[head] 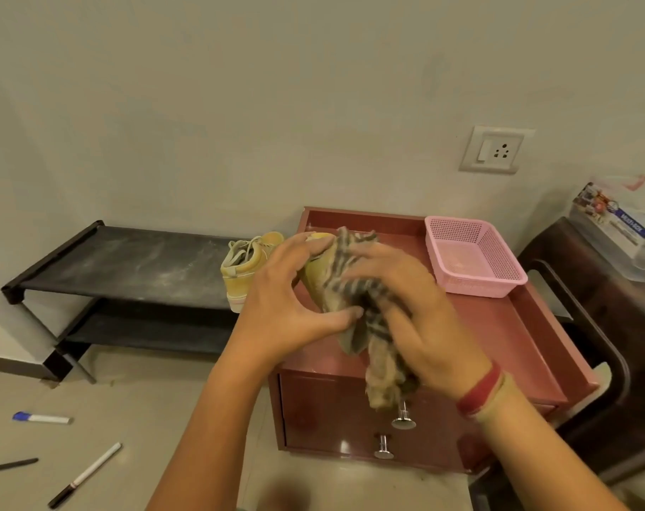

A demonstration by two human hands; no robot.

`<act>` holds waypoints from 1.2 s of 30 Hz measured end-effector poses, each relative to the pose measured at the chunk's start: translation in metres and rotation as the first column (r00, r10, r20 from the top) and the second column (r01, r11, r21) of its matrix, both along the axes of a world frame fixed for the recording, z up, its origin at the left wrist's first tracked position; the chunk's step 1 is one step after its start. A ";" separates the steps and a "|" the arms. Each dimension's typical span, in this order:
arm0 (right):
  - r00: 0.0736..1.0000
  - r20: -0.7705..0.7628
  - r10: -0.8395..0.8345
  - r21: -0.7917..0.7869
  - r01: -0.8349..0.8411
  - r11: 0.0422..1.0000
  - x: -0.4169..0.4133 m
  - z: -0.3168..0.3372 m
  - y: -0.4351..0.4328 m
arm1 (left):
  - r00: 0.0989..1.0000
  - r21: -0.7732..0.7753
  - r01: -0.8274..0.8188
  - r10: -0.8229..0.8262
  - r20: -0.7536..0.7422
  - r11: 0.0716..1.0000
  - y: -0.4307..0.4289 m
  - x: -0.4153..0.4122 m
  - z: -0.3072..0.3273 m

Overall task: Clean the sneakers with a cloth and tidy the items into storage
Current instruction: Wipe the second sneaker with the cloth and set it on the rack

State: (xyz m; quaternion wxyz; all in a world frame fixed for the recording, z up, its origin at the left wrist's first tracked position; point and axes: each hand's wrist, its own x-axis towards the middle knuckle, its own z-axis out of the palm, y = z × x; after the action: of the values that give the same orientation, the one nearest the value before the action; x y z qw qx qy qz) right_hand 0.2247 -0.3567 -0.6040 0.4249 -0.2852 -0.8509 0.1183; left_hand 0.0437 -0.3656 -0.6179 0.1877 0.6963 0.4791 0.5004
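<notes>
Shoe rack: we see a black shoe rack (122, 263) with two shelves on the left, against the wall.
Cabinet: a red-brown cabinet (498, 326) with two metal knobs stands just beside the rack, on its right.
Basket: a pink basket (476, 256) sits on the far right corner of the cabinet top.
Second sneaker: a yellow second sneaker (243, 267) stands at the right end of the rack, close to the cabinet.
Held sneaker: the yellow held sneaker (315, 274) is lifted above the cabinet top, between our two hands.
Cloth: a striped cloth (354, 289) covers the side of this sneaker, and its loose end hangs down.
Left hand: our left hand (288, 300) grips the held sneaker, with fingers and thumb curled round it.
Right hand: our right hand (417, 311) holds the cloth against the sneaker, with fingers bent over it.
Pens: three pens (85, 475) lie on the floor at the lower left, well apart from the cabinet.
</notes>
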 end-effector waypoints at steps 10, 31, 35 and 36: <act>0.974 -0.222 -0.042 -0.194 -0.002 0.981 -0.017 0.000 0.000 | 0.999 -0.029 -0.014 0.015 0.039 1.000 0.000 -0.009 -0.004; 0.950 -0.264 -0.165 -0.196 0.114 0.974 -0.013 -0.016 0.003 | 0.996 -0.067 0.049 -0.043 0.078 0.997 -0.001 -0.017 -0.007; 0.937 -0.344 -0.056 -0.242 -0.031 0.970 -0.019 -0.024 -0.009 | 0.993 -0.081 0.070 -0.062 0.103 0.994 -0.003 -0.020 -0.007; 0.950 -0.314 -0.011 -0.198 -0.054 0.979 -0.023 -0.025 -0.014 | 0.993 -0.083 0.072 -0.064 0.104 0.994 -0.003 -0.021 -0.007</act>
State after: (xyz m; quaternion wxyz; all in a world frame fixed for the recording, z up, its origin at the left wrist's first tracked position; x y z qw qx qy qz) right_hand 0.2016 -0.3706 -0.6285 0.5217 -0.2955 -0.7593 0.2531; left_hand 0.0230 -0.3690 -0.6251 0.2586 0.6772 0.4661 0.5073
